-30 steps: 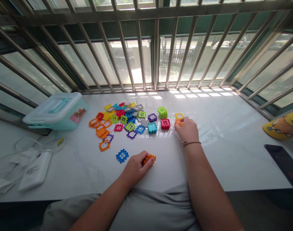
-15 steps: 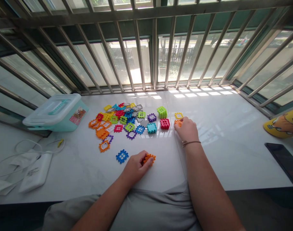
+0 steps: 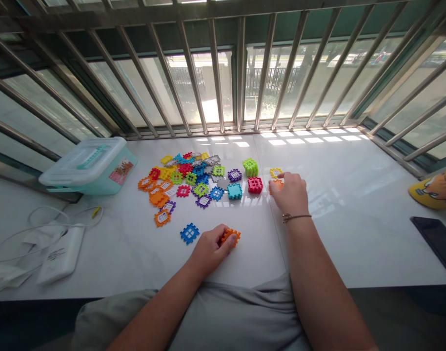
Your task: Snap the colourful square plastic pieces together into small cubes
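My left hand (image 3: 210,248) is closed on an orange block piece (image 3: 231,236) that rests on the white marble sill (image 3: 340,234). My right hand (image 3: 291,192), with a thin bracelet at the wrist, reaches forward with its fingers closed on an orange flat piece (image 3: 276,184) lying on the sill. A yellow flat piece (image 3: 276,172) lies just beyond it. A red cube (image 3: 255,185), a turquoise cube (image 3: 234,190) and a green cube (image 3: 251,166) stand to the left of my right hand. A blue flat piece (image 3: 189,233) lies left of my left hand.
A heap of several coloured flat pieces (image 3: 182,180) lies at the centre left. A turquoise lidded box (image 3: 89,165) stands at the left, with a white power bank (image 3: 60,253) and cables in front of it. A dark phone (image 3: 437,241) and a yellow toy (image 3: 437,189) are at the right. Metal window bars (image 3: 241,73) close off the far side.
The camera has shifted slightly, so everything sits a little to the right. Both hands stay on their orange pieces; the right hand's fingers have moved a little on the flat piece.
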Motion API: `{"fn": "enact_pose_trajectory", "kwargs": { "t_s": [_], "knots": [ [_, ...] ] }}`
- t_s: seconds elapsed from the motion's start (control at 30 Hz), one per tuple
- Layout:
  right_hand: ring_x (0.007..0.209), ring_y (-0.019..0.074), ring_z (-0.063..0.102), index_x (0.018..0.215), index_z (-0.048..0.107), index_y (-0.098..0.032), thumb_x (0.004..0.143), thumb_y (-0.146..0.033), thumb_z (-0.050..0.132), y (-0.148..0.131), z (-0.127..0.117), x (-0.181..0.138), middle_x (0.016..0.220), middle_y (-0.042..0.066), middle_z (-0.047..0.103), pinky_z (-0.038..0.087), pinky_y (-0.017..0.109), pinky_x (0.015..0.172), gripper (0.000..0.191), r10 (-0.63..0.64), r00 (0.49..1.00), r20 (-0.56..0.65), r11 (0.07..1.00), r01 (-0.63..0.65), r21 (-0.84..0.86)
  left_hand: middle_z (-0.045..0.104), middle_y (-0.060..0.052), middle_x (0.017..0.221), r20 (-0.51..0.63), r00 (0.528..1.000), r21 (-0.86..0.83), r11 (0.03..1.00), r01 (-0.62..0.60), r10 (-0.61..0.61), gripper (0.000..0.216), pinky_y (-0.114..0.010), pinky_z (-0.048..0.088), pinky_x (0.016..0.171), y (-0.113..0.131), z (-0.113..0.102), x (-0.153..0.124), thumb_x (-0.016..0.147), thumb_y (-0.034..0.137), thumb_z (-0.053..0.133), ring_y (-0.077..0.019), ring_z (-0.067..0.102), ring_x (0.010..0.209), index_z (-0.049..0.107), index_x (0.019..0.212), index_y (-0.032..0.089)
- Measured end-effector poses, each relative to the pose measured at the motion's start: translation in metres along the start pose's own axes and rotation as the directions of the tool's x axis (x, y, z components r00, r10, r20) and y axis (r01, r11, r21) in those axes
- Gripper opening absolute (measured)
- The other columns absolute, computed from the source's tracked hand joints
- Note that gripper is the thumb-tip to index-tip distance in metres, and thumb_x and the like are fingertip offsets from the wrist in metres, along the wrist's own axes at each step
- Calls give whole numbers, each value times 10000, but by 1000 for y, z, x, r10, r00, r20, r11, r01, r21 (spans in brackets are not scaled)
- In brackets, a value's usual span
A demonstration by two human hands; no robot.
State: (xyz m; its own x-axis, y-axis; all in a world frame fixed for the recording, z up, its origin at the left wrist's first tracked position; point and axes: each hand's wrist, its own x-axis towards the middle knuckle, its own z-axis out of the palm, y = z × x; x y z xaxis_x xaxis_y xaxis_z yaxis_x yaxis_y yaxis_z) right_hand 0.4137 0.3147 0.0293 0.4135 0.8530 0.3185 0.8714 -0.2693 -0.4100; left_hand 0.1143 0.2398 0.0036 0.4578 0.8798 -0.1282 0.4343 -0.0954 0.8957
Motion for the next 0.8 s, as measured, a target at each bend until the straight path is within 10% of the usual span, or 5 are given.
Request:
{"fn": "enact_pose_trajectory", "kwargs": {
  "t_s": [0.13,0.27,0.43,0.8],
  "knots": [
    [948,236,628,1027,669,-202,1088,-371,509,-33,-13,-16,1011,96,705,450,344,909,240,-255,961,-107,935,273,228,756,-36,802,-32,998,-193,980,44,-51,436,-272,582,618,-3,3,0,1072,603,531,-170,739,639,655,1040,186],
    [772,188,607,975,669,-228,1126,-457,488,-69,-13,-38,833,34,685,405,313,748,328,-565,822,71,776,500,383,783,-69,889,-64,997,-347,938,27,-52,428,-319,653,717,-5,4,1,1053,590,585,-213,800,776,639,1131,173],
    [736,169,607,1008,685,-223,1071,-491,629,-85,3,-53,821,18,713,367,288,685,281,-702,661,267,675,495,548,796,-106,1099,-131,991,-418,907,-48,-8,383,-394,666,922,-6,3,3,1043,519,643,-256,814,1007,643,1228,184],
    [652,133,545,854,661,-219,1036,-462,658,-90,18,-55,721,-18,658,345,269,629,303,-644,699,310,667,314,676,785,-115,1167,-206,977,-586,807,-78,-55,476,-412,662,944,-8,0,9,973,543,744,-262,806,1050,626,1268,189]
  ]
}}
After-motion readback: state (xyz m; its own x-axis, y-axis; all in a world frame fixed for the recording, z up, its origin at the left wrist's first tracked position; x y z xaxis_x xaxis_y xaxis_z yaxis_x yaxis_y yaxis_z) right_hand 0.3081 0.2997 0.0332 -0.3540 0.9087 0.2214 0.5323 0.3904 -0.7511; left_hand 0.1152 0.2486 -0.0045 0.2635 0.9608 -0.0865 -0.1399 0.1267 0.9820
